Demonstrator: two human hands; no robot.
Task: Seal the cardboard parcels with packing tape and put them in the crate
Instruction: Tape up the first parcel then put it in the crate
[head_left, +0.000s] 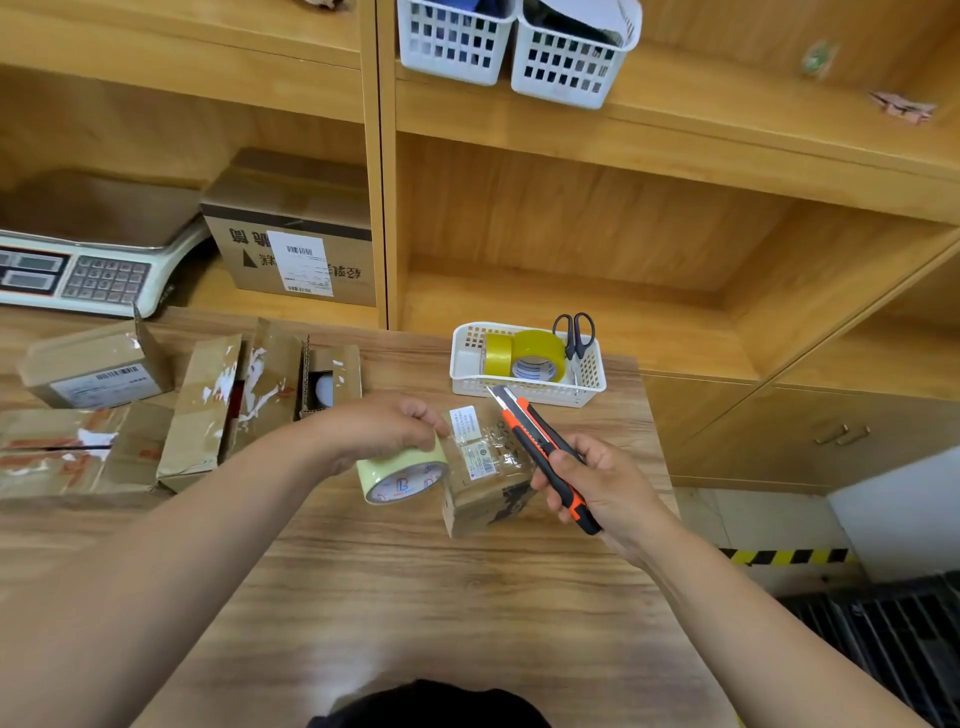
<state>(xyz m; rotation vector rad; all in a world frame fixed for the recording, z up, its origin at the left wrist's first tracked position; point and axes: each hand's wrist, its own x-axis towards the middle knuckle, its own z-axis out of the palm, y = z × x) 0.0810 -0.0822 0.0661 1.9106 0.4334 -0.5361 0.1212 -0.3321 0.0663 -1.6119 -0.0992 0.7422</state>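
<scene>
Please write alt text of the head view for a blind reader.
A person's left hand holds a tape roll beside a small cardboard parcel on a wooden table; the right hand grips an orange utility knife.

The roll of tape (402, 475) is a pale, milky yellow, its white core printed in red and blue. The small parcel (470, 501) is brown cardboard with black print on one side and white labels on top. The knife (540, 444) is orange and black. The basket (524, 393) is white with a grid of square holes. The two rolls (535, 353) in it are a deeper yellow, and the scissors (574, 332) are black. The table (415, 597) is light brown wood grain. The other parcels (72, 452) are brown with red print and white torn patches. The floor strip (784, 556) is striped yellow and black. The crate (893, 639), in a blurred corner, looks black.
</scene>
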